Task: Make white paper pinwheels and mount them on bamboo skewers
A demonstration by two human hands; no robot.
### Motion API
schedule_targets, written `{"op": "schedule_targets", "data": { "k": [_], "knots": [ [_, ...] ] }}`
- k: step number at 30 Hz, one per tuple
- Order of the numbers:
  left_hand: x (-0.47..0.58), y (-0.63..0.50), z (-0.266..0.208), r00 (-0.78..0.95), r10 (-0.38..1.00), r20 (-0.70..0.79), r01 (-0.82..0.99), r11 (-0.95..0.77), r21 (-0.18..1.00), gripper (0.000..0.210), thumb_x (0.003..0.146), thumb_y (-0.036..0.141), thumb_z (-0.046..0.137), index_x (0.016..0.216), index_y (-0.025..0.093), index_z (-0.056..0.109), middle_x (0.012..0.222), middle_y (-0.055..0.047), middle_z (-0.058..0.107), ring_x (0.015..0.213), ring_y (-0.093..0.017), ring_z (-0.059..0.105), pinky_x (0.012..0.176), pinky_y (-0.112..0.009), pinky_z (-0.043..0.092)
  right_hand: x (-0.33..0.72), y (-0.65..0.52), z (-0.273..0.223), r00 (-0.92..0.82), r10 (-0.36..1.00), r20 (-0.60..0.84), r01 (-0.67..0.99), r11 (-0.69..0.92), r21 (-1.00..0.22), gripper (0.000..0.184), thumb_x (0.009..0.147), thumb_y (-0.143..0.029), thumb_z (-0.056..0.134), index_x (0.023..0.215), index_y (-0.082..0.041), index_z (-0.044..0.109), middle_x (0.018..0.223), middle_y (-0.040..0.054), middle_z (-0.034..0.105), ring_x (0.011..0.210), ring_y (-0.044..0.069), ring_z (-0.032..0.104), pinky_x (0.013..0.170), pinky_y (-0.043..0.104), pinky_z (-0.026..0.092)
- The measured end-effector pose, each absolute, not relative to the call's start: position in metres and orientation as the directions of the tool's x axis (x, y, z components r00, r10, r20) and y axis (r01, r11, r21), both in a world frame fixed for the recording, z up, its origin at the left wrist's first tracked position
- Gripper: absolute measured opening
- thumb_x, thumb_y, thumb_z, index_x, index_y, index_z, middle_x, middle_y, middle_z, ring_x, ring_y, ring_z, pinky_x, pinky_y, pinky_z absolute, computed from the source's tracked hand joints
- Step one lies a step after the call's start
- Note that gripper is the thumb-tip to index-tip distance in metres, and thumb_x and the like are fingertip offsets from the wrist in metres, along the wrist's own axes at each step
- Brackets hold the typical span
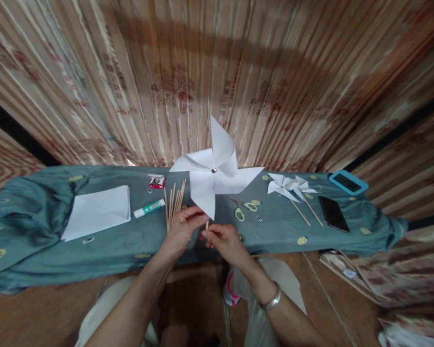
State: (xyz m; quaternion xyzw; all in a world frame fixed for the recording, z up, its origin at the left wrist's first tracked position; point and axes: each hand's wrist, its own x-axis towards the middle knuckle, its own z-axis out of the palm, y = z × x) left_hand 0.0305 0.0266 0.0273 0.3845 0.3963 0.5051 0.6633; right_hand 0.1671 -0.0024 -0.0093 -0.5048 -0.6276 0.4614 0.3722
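Observation:
A large white paper pinwheel (224, 180) with a shiny pin at its centre is held upright above the table's near edge. Its wooden stick (207, 224) shows briefly below the lowest blade. My right hand (222, 241) is closed around that stick, fingers pinched together. Just to its left, my left hand (184, 224) is closed with its thumb and fingertips at the lower blade and the stick's top; what exactly lies between them is partly hidden. Several loose wooden sticks (172, 205) lie beside my left hand. Green-handled scissors (240, 214) rest behind my right hand.
On the green tablecloth (104, 255) are a stack of white paper (97, 212), a glue stick (149, 208) and a small red box (156, 182) to the left. Two finished pinwheels (284, 184), a black phone (333, 213) and a blue-framed device (348, 182) lie right. A curtain hangs behind.

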Motion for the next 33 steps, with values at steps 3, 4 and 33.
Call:
{"op": "schedule_targets", "data": {
  "k": [3,4,33],
  "knots": [
    [0.03,0.025,0.027,0.196,0.967,-0.165,-0.261,0.214,0.941,0.027,0.045,0.027,0.088,0.066,0.015,0.075,0.058,0.0,0.066,0.053,-0.01,0.052,0.052,-0.022,0.041,0.171,-0.003,-0.008,-0.211,0.977,0.017,0.305,0.082,-0.949,0.032,0.088,-0.041,0.055,0.076,-0.016,0.07,0.056,-0.0022,0.062,0.053,0.01,0.057,0.053,0.02,0.04],
    [0.029,0.025,0.027,0.19,0.968,-0.164,-0.245,0.209,0.947,0.027,0.046,0.029,0.088,0.065,0.016,0.075,0.059,0.0,0.067,0.054,-0.011,0.053,0.054,-0.023,0.042,0.173,-0.004,-0.006,-0.225,0.974,0.03,0.321,0.103,-0.941,0.032,0.089,-0.041,0.055,0.077,-0.016,0.07,0.056,-0.0023,0.063,0.054,0.011,0.057,0.053,0.02,0.04],
    [0.02,0.026,0.027,0.154,0.988,-0.024,-0.104,0.04,0.994,0.015,0.055,0.031,0.082,0.066,0.021,0.079,0.069,-0.004,0.072,0.068,-0.018,0.062,0.068,-0.026,0.049,0.229,0.027,0.063,-0.027,0.741,0.671,0.754,0.456,-0.473,0.041,0.092,-0.021,0.046,0.131,-0.019,0.055,0.127,0.0121,0.065,0.117,0.023,0.062,0.102,0.043,0.048]
  ]
}}
